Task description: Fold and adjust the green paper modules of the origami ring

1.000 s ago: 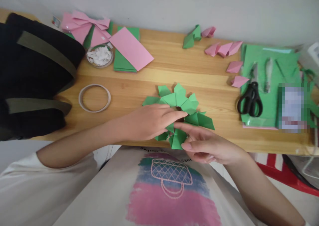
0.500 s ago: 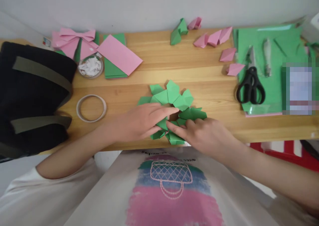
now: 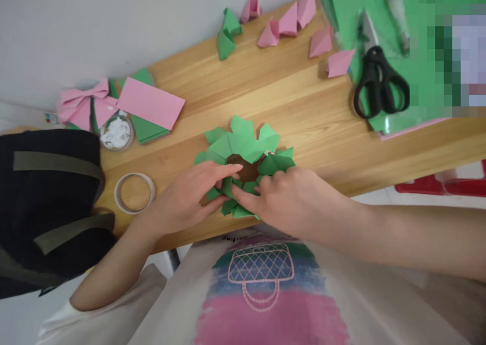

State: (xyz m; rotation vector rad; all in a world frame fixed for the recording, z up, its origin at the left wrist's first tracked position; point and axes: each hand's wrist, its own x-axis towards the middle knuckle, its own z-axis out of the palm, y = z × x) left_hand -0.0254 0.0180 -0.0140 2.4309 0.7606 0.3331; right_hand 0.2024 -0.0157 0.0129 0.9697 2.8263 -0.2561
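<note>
A ring of folded green paper pieces (image 3: 243,140) lies near the table's front edge, around an open middle. My left hand (image 3: 190,195) grips the ring's lower left part, with its thumb and fingers around a green fold. From the right, my right hand (image 3: 288,198) holds the ring's lower right part, its index finger pressed on the same fold and its other fingers curled over the green paper. The fingers hide part of the ring's lower side.
Black scissors (image 3: 379,84) lie on green sheets (image 3: 345,5) at the right. Pink folded pieces (image 3: 289,20) stand at the back. At left are a tape roll (image 3: 119,193), a dish of white scraps (image 3: 117,132), pink paper (image 3: 152,103) and a black bag (image 3: 53,183).
The view has tilted and shifted, so the table now slants. The ring's middle opening shows more, and both hands keep hold of its lower part.
</note>
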